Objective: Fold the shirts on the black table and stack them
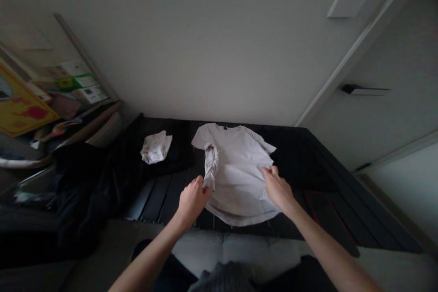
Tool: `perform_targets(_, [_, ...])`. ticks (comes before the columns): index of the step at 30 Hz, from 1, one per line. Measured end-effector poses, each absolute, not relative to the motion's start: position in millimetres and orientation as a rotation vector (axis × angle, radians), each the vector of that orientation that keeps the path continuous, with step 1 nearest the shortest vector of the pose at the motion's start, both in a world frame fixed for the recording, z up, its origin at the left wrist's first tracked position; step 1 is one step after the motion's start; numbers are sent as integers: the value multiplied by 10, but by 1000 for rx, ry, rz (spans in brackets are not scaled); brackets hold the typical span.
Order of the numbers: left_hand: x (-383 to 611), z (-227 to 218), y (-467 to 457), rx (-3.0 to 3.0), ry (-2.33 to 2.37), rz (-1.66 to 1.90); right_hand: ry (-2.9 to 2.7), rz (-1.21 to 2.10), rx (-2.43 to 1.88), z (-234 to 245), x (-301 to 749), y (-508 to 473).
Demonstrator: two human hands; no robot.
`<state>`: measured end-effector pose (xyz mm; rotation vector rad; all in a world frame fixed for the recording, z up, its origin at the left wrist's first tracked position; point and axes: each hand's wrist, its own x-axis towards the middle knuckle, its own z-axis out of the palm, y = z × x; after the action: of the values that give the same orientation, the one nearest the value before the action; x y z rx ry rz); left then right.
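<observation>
A white T-shirt lies spread on a dark slatted surface, neck toward the wall. My left hand is closed on the shirt's left edge, which is lifted and folded inward in a bunched strip. My right hand pinches the fabric at the shirt's right side, near the sleeve. A small crumpled white cloth with faint print lies to the left of the shirt, apart from both hands.
A heap of dark clothing covers the left side. Shelves with boxes and a yellow item stand at far left. A plain wall runs behind; a white door with a handle is at right. Grey cushions lie below.
</observation>
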<state>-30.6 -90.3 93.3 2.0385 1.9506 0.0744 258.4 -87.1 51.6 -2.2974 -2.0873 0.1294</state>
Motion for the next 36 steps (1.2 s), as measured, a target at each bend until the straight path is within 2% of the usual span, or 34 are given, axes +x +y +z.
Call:
perform_targets(3, [-410, 977, -1034, 2006, 1954, -10, -2185, 112, -2353, 517, 2560, -968])
perform_targets(6, [-498, 921, -1134, 1974, 1928, -118, -2212, -39, -2316, 520, 2435, -1025])
perform_targets(8, [-538, 876, -1164, 2012, 1860, -69, -2153, -118, -2210, 561, 2284, -1021])
perform_targets(10, [-551, 851, -1172, 2101, 1765, 75, -2101, -6, -2044, 618, 2072, -983])
perform_targets(14, [-495, 854, -1174, 2203, 1574, 360, -1953, 565, -1676, 658, 1545, -854])
perform_targets(19, [-481, 891, -1146, 2190, 1401, 501, -1629, 982, -1555, 522, 1086, -715])
perform_targets(22, [-582, 891, -955, 2149, 1375, 582, -1543, 1036, -1437, 467, 1042, -697])
perform_targets(26, [-691, 792, -410, 2218, 1667, 711, -1511, 1023, -1366, 483, 1098, -736])
perform_targets(31, [-594, 594, 254, 2413, 1827, 587, -1530, 991, -1386, 523, 1121, -773])
perform_targets(36, [-489, 478, 548, 2355, 1986, 498, -1555, 977, -1417, 547, 1146, -775])
